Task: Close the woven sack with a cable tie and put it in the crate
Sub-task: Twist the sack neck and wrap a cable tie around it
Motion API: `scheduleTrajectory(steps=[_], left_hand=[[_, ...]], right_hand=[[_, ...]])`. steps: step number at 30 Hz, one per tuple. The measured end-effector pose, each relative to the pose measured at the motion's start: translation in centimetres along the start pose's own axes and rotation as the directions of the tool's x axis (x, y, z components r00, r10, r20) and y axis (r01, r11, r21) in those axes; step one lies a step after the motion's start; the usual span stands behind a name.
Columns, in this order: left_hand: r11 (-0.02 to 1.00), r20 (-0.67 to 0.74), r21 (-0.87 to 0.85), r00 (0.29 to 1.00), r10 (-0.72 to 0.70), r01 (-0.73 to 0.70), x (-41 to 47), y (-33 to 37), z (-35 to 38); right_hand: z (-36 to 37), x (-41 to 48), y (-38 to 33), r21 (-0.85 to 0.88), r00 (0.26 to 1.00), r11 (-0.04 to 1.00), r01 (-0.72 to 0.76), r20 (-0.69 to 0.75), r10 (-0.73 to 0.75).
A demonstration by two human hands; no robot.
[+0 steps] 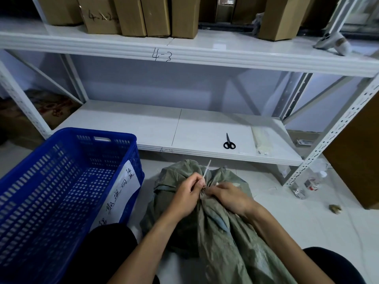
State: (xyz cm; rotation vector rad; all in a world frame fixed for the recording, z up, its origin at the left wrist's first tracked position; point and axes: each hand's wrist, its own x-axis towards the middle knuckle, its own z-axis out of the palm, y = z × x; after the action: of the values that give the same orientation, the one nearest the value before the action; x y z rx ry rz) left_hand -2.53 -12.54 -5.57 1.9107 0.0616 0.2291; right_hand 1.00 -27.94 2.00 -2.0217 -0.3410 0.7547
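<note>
A grey-green woven sack [217,232] lies on the floor between my knees, its neck bunched together. A white cable tie [206,168] is wrapped round that neck, and its free tail sticks up and away from me. My left hand [187,194] pinches the tail near its base. My right hand [229,196] grips the gathered neck of the sack at the tie's head. To the left on the floor stands a blue perforated plastic crate [123,144] with a white paper label on its side.
White metal shelving [184,52] stands in front of me. Black scissors [229,142] and a clear bag of cable ties [260,143] lie on its low shelf. Cardboard boxes [131,15] fill the upper shelf. Plastic bottles [307,184] stand on the floor at the right.
</note>
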Motion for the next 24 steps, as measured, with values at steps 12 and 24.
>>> scheduleTrajectory(steps=[12,24], left_hand=[[0.706,-0.009,-0.642,0.917,-0.398,0.3,-0.7,1.7,-0.8],[0.939,0.132,-0.218,0.961,-0.243,0.267,-2.0,1.8,-2.9]], right_hand=[[-1.1,1.8,4.0,0.375,0.993,0.922,0.092,0.032,-0.112],[-0.5,0.9,3.8,0.682,0.998,0.73,0.048,-0.053,-0.017]])
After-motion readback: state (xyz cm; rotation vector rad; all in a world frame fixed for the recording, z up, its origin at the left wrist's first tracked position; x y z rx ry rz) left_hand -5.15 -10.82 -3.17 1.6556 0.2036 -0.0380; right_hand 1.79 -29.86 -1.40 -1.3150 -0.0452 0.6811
